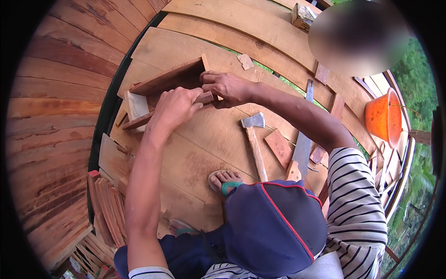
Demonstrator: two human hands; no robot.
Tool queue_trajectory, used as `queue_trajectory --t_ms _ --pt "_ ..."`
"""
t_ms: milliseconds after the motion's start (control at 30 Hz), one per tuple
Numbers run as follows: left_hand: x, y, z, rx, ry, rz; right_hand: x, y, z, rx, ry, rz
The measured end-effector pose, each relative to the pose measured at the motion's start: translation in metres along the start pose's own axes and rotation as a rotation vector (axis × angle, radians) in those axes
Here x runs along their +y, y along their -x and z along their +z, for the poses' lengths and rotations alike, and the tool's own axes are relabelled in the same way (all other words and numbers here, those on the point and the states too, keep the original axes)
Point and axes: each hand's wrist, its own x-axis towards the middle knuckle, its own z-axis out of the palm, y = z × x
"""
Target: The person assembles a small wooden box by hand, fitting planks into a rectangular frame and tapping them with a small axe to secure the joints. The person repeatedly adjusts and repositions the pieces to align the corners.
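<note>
Pressing a thin wooden strip (195,101) against the front of an open wooden box frame (165,83), both hands met at the strip's right end. The left hand (175,106) lay curled over it, grip clamped on the strip; the right hand (227,87) pinched the end and the frame's corner together. Doing this well probably meant keeping the strip flush with the frame edge. A hatchet (254,139) and a saw (303,144) lay near on the plank floor (204,153), an orange bucket (383,117) well apart.
</note>
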Motion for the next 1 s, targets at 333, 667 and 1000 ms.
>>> queue_trajectory --t_ms 333,667,1000 --pt "0.005 0.005 0.006 0.162 -0.09 -0.038 -0.131 0.116 0.039 -0.059 0.129 0.851" --pt "-0.033 0.045 0.035 0.405 -0.069 -0.335 -0.17 0.134 0.105 -0.123 0.377 1.111" --pt "-0.028 0.033 0.028 0.376 0.05 -0.314 -0.216 0.05 0.021 0.676 -0.263 0.969"
